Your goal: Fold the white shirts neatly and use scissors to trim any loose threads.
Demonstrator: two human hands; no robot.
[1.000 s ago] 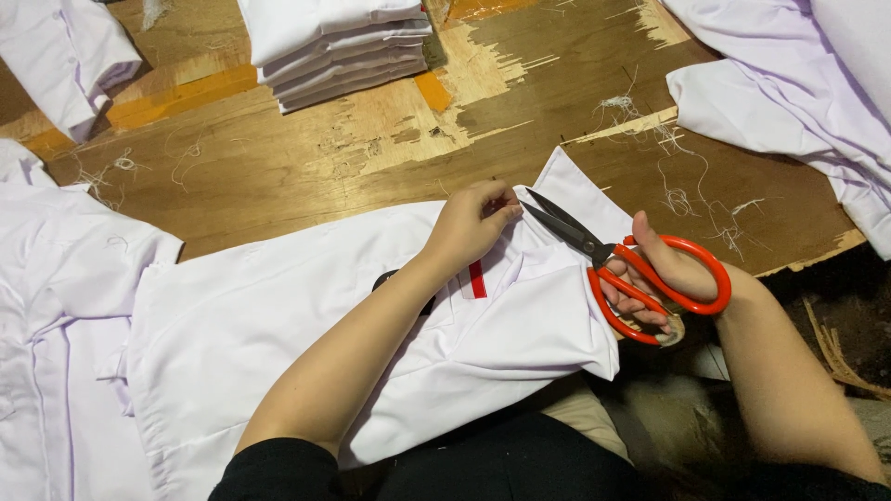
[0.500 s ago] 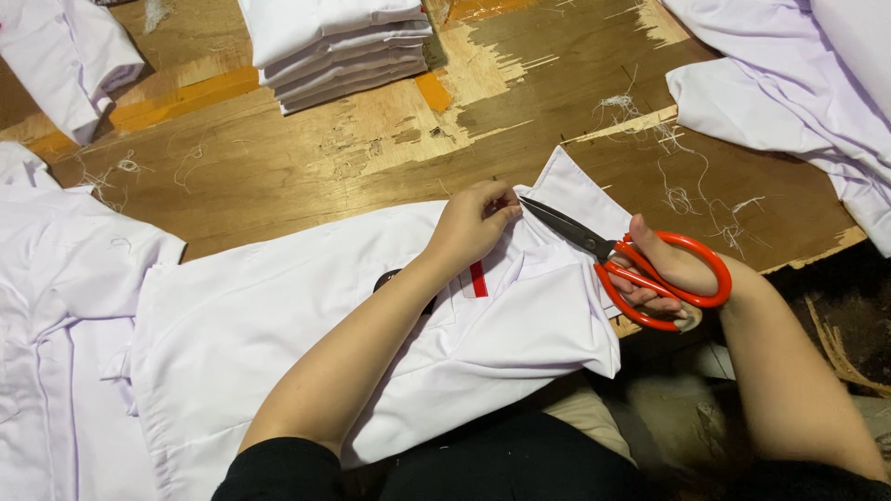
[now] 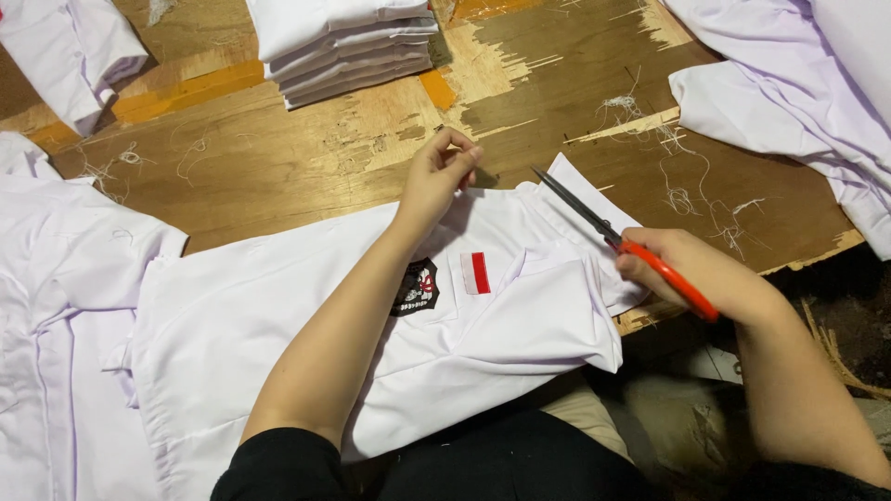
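**A:** From the head camera, what can't be made out?

**B:** The right hand (image 3: 710,278) is wrapped around the orange handles of the scissors (image 3: 617,243), so the finger loops are mostly hidden. The dark blades lie together, tips pointing up-left over the folded edge of the white shirt (image 3: 371,334). The left hand (image 3: 436,181) has its fingertips pinched together at the shirt's upper edge; whether a thread sits between them is too small to tell. The forearm covers part of the dark badge (image 3: 418,288) on the chest.

**A:** And cut off?

**B:** The shirt's lower part runs out of the frame at the bottom left, and the person's black sleeves are cropped at the bottom.

**A:** What lies around it?

**B:** The shirt lies flat on a worn wooden table (image 3: 278,158), close to the person. A small red and white patch (image 3: 475,273) sits just beside the badge. A folded stack of white garments (image 3: 343,46) rests at the far edge. Loose white garments are heaped at the right (image 3: 798,93), another lies at the left (image 3: 56,306), and one folded piece sits in the top left corner (image 3: 70,51). Thread scraps (image 3: 687,186) are scattered near the scissors.

**A:** Counts?

**B:** One pair of scissors, two hands, one badge, one patch, one stack.
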